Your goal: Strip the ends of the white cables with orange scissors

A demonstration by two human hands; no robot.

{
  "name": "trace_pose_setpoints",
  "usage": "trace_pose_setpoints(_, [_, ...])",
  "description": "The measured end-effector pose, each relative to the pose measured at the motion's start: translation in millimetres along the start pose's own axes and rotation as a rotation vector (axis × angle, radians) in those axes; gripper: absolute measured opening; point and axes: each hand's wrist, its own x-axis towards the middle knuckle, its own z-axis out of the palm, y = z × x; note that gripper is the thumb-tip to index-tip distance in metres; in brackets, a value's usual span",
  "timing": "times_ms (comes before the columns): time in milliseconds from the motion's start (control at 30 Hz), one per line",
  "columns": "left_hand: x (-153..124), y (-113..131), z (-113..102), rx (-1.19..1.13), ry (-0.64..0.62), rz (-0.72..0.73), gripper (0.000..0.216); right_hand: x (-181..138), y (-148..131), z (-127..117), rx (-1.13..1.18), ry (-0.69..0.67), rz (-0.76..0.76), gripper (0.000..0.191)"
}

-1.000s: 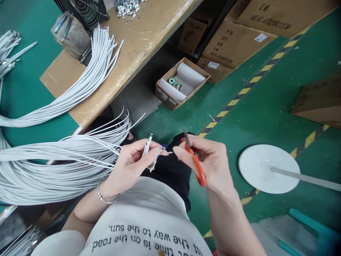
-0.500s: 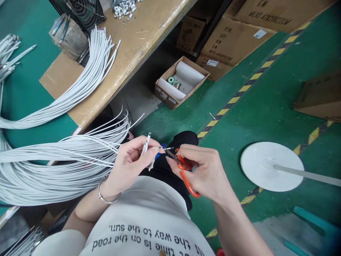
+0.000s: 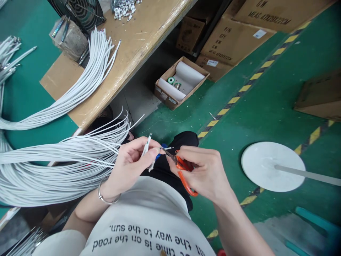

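Above my lap, my left hand [image 3: 135,156] pinches white cables [image 3: 147,145], whose ends stick out between its fingers. A thin wire end [image 3: 169,148] extends past the fingertips toward the right. My right hand [image 3: 204,167] is wrapped round orange-handled scissors [image 3: 188,183]. Their dark blades point left and meet the wire close to my left fingertips; whether they have closed on it is too small to tell. A large bundle of white cables [image 3: 66,174] runs from the left up to my left wrist, with loose ends fanning out beyond the hand.
Another cable bundle [image 3: 80,89] lies on the workbench [image 3: 149,39], near a black fan [image 3: 82,14] and small white connectors [image 3: 125,9]. Under the bench edge, an open carton [image 3: 170,101] holds spools. Stacked boxes [image 3: 218,42] and a round white base [image 3: 266,163] stand on the floor.
The scissors have shifted slightly left, their blades now closer to my left fingertips. My left hand and the cable bundles have barely moved.
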Motion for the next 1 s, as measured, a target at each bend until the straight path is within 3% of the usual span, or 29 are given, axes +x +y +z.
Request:
trace_pose_setpoints(633, [-0.8,0.0,0.0,-0.04,-0.016,-0.003,0.014,-2.0,0.9,-0.6,-0.078,0.033,-0.076,0.044])
trace_pose_setpoints(833, [-2.0,-2.5,1.1,-0.039,0.005,0.03,0.011,-6.4,2.9,13.5,-0.104,0.177,-0.102,0.039])
trace_pose_setpoints(1000, [-1.5,-0.9,3.1,-0.005,0.045,0.079,0.011,-5.6,1.1,32.0,0.042,0.288,-0.006,0.036])
